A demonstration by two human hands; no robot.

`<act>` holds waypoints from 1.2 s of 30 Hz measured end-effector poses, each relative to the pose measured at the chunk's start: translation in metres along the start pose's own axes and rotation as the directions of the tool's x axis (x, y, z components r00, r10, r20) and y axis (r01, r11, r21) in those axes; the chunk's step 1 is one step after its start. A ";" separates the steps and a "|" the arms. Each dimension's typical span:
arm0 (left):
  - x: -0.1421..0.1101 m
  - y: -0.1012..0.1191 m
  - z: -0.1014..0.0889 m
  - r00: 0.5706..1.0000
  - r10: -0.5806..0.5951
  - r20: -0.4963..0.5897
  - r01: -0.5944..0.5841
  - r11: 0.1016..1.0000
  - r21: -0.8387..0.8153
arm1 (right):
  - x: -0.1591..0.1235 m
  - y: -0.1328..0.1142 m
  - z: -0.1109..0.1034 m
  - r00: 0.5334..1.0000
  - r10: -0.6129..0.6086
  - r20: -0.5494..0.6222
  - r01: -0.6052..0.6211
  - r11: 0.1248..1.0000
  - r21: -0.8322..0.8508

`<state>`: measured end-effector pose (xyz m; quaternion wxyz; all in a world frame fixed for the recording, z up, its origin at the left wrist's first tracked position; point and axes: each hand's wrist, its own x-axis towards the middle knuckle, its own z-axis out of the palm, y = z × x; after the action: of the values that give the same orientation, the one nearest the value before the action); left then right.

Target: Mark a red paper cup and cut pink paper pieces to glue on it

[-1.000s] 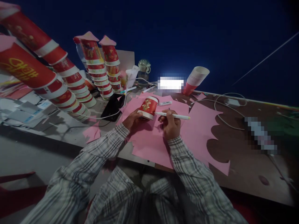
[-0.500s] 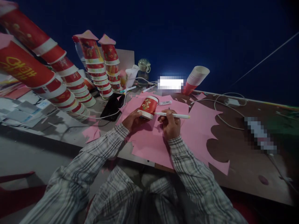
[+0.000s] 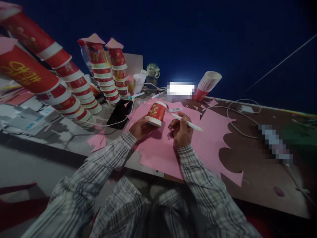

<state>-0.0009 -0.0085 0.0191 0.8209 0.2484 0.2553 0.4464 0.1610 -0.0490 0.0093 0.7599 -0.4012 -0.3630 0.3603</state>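
Observation:
My left hand [image 3: 140, 128] is closed around the lower left side of a red paper cup [image 3: 157, 113]. The cup is upside down and a little tilted, its white rim low and a gold figure printed on its side. In my right hand [image 3: 182, 131] a white marker pen [image 3: 192, 126] is gripped between thumb and fingers. Its tip points up and left, apart from the cup. A white pen cap [image 3: 175, 109] lies just behind the hands. Under both hands spreads a sheet of pink paper [image 3: 160, 155].
Several towers of stacked red cups [image 3: 99, 66] stand at the left, some with pink paper cones. A black phone [image 3: 119, 114] lies before them. Nested cups [image 3: 206, 86] lean at the back. A white cable [image 3: 229, 114] loops at the right. A bottle [image 3: 152, 76] stands behind.
The pen's tip has swung up and away from the cup's side, and the pen now slants more steeply. The cup stays in my left hand, nearly in the same place.

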 end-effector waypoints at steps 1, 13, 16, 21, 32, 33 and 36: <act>0.000 0.000 0.001 1.000 0.001 0.004 -0.001 1.000 -0.011 | -0.002 -0.001 0.000 0.999 -0.027 0.018 0.028 0.998 -0.054; -0.002 -0.006 -0.004 0.978 -0.005 0.209 -0.012 0.997 0.078 | -0.021 0.005 0.001 0.807 -0.398 0.436 0.588 0.612 -0.530; 0.002 -0.009 -0.009 0.980 0.038 0.194 -0.074 0.981 0.181 | -0.020 0.008 -0.001 0.784 -0.457 0.421 0.621 0.589 -0.517; 0.007 -0.008 -0.011 0.992 0.082 0.099 -0.102 0.970 0.222 | -0.018 0.013 -0.006 0.756 -0.482 0.444 0.655 0.535 -0.534; 0.006 -0.011 -0.010 0.990 -0.004 0.143 -0.032 0.970 0.243 | -0.015 0.003 -0.005 0.695 -0.389 0.604 0.715 0.465 -0.523; 0.006 -0.010 -0.010 0.991 0.008 0.130 -0.039 0.970 0.241 | -0.016 0.002 -0.004 0.690 -0.418 0.591 0.718 0.495 -0.489; 0.008 -0.008 -0.008 0.993 0.065 0.099 -0.086 0.971 0.225 | -0.016 -0.002 -0.004 0.766 -0.426 0.481 0.627 0.660 -0.413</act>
<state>0.0020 -0.0040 0.0062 0.7800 0.3709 0.2576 0.4332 0.1574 -0.0643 0.0050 0.6068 -0.4083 -0.6790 0.0637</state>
